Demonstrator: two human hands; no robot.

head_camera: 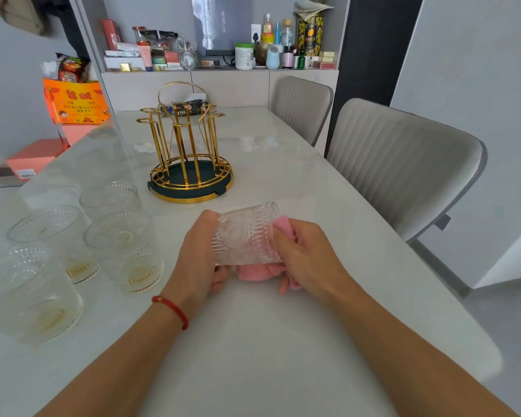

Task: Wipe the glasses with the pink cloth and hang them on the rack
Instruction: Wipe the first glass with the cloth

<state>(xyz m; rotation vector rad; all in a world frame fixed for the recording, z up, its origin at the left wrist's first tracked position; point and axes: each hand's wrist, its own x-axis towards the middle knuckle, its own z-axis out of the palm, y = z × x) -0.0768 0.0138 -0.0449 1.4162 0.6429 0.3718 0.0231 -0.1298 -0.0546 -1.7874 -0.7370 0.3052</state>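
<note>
A clear ribbed glass (245, 236) lies on its side between my hands, above the white table (283, 341). My left hand (197, 254) grips its base end. My right hand (306, 254) holds the pink cloth (257, 272) against the glass's right side and underside; some cloth shows at the rim. The gold rack (187, 152) with a dark round base stands behind my hands, its pegs bare. Several more ribbed glasses (118, 233) stand upright at the left of the table.
Two grey chairs (403, 164) stand along the table's right edge. An orange box (76, 100) and pink boxes sit beyond the table's left side. A cluttered shelf (223, 52) lines the back wall.
</note>
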